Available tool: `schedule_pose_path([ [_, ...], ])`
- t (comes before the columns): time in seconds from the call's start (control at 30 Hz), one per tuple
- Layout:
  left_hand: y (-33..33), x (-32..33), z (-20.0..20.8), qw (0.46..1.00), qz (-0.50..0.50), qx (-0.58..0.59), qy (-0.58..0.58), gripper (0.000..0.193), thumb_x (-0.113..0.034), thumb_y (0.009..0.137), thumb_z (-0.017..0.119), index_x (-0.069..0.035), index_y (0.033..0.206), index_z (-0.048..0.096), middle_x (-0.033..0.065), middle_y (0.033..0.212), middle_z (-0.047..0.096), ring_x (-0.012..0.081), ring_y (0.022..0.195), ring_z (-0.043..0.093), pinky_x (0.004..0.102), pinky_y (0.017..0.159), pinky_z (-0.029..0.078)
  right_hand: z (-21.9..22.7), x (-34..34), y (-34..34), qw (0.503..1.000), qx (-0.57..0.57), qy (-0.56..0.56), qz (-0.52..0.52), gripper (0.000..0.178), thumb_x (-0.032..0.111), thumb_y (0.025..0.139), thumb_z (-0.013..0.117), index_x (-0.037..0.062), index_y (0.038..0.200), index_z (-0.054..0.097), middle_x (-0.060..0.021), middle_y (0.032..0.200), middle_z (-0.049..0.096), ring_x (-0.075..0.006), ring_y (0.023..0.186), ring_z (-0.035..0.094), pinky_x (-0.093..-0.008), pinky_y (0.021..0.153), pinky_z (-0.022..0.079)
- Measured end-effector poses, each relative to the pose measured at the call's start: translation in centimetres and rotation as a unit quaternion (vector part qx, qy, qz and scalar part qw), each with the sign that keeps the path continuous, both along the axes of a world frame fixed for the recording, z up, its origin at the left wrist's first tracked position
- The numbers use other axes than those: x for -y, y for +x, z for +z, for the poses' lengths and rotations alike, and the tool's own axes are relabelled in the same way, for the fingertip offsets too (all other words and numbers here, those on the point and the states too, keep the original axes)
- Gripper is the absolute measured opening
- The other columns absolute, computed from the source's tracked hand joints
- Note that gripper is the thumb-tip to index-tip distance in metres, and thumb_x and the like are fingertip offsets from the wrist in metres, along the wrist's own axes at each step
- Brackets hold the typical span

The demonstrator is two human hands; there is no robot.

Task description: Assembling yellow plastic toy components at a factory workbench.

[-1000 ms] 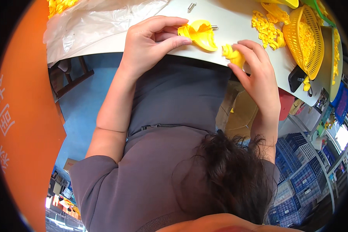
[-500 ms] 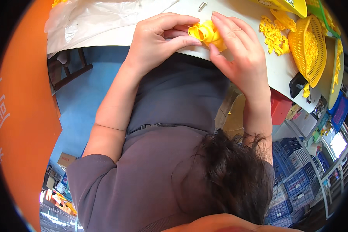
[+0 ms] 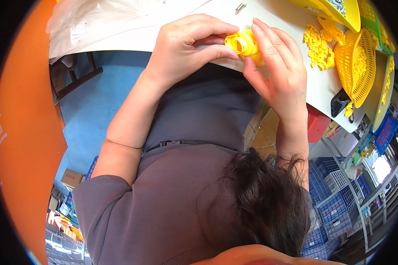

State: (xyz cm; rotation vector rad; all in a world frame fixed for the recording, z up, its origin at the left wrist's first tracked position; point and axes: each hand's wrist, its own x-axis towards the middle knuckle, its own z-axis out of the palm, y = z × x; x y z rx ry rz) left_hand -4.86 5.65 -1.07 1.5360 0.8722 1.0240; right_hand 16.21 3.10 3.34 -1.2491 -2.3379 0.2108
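Between my two hands, over the near edge of the white table (image 3: 132, 36), is a hollow yellow plastic part (image 3: 245, 44) with a round opening facing me. My left hand (image 3: 183, 46) pinches its left side between thumb and fingertips. My right hand (image 3: 278, 66) is closed round its right side, thumb below and fingers over the top, hiding much of that end. A small metal spring-like piece (image 3: 240, 8) lies on the table beyond my hands.
At the right are a pile of small yellow parts (image 3: 319, 47), a yellow plastic basket (image 3: 357, 66) and a yellow bin (image 3: 336, 11) of metal pieces. Clear plastic sheeting (image 3: 82, 26) covers the table's left. Blue crates (image 3: 336, 207) stand lower right; an orange panel (image 3: 26, 132) rises at left.
The yellow part has turned slightly in my fingers. Both hands keep hold of it, and the table has shifted a little in view.
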Motion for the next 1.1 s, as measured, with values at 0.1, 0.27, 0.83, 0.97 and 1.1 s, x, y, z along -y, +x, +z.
schedule_pose_path([
  [0.1, 0.0, 0.0, 0.0, 1.000, -0.002, -0.011, 0.026, 0.035, 0.009, 0.076, 0.076, 0.004, 0.110, 0.070, 0.0120, 0.105, 0.067, 0.0177, 0.094, 0.069, 0.0283, 0.083, 0.061, 0.1, 0.1, -0.1, 1.000, 0.004, -0.005, -0.005, 0.054, 0.002, 0.074, 0.074, 0.0016, 0.127, 0.061, -0.0130, 0.126, 0.065, -0.0333, 0.108, 0.062, -0.0396, 0.094, 0.050],
  [0.27, 0.2, -0.1, -0.5, 0.999, 0.023, 0.012, 0.041, 0.034, -0.003, 0.072, 0.083, -0.001, 0.105, 0.072, 0.0081, 0.096, 0.070, 0.0141, 0.083, 0.071, 0.0253, 0.075, 0.061, 0.1, 0.4, -0.4, 1.000, 0.014, 0.002, -0.007, 0.053, 0.003, 0.075, 0.075, 0.0018, 0.126, 0.061, -0.0126, 0.125, 0.066, -0.0330, 0.108, 0.062, -0.0392, 0.094, 0.050],
  [0.83, 0.2, -0.1, -0.2, 0.997, -0.013, -0.005, 0.071, 0.042, 0.000, 0.072, 0.083, -0.001, 0.112, 0.071, 0.0098, 0.102, 0.068, 0.0169, 0.088, 0.069, 0.0271, 0.078, 0.061, 0.6, 0.9, -0.7, 0.998, 0.069, -0.006, -0.011, 0.058, 0.006, 0.078, 0.075, 0.0018, 0.132, 0.057, -0.0116, 0.130, 0.063, -0.0323, 0.109, 0.060, -0.0390, 0.094, 0.049],
  [0.97, 0.2, 0.1, -0.1, 0.985, 0.010, -0.077, 0.156, 0.044, 0.003, 0.070, 0.083, 0.002, 0.112, 0.070, 0.0107, 0.102, 0.067, 0.0154, 0.087, 0.068, 0.0267, 0.074, 0.059, -0.7, 0.8, -0.1, 0.998, -0.055, -0.032, -0.016, 0.064, 0.007, 0.080, 0.075, -0.0004, 0.139, 0.050, -0.0131, 0.132, 0.062, -0.0319, 0.119, 0.058, -0.0407, 0.097, 0.049],
  [1.1, 0.9, 1.1, -0.4, 0.976, 0.108, -0.038, 0.185, 0.042, -0.004, 0.067, 0.086, -0.004, 0.106, 0.072, 0.0089, 0.096, 0.068, 0.0205, 0.081, 0.069, 0.0293, 0.069, 0.058, 0.9, 3.2, 0.1, 0.921, -0.287, -0.189, -0.183, 0.065, 0.017, 0.093, 0.068, -0.0031, 0.147, 0.038, -0.0204, 0.138, 0.056, -0.0288, 0.121, 0.060, -0.0373, 0.088, 0.056],
])
